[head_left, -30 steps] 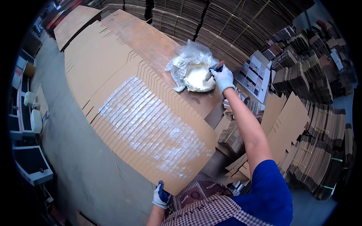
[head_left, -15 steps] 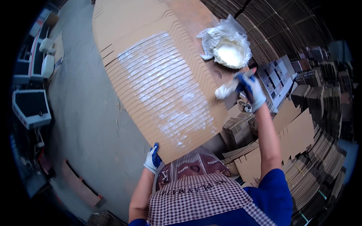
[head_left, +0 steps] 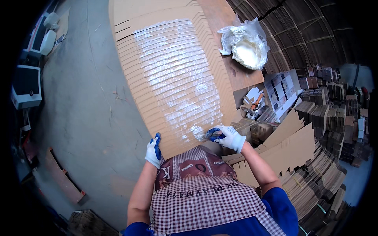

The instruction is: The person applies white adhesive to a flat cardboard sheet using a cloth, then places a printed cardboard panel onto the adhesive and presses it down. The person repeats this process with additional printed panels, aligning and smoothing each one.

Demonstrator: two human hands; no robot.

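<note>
- Cardboard sheets (head_left: 138, 78), overlapped in a long stepped row, directly before the person; far end cut off by the upper picture edge; each sheet mostly hidden under the next.
- White coat (head_left: 181, 70), streaky, down the middle of the row; glare makes its thickness hard to make out.
- Brush (head_left: 204, 135), at the row's near right corner; handle largely hidden by the glove, head blurred; contact with the cardboard cannot be told.
- Right hand (head_left: 231, 138), gloved white and blue; grip clamped on the brush.
- Left hand (head_left: 152, 150), gloved alike, at the row's near left edge; finger undersides hidden, so whether the grip is clamped or merely resting cannot be told.
- Tub (head_left: 236, 36), wrapped in crumpled clear plastic, walls concealed, white paste (head_left: 248, 54) inside; near the tabletop's right edge.
- Tabletop (head_left: 246, 78), wooden, partly covered by the sheets; a bare strip separates row and tub.
- Apron (head_left: 204, 200), checked, close against the row's near edge, leaving little room there.
- Floor (head_left: 82, 98), grey, scattered with scraps, giving broad room along the row's left edge.
- Cardboard stacks (head_left: 315, 188), crowding the right side, outer ones lost in dark rim.
</note>
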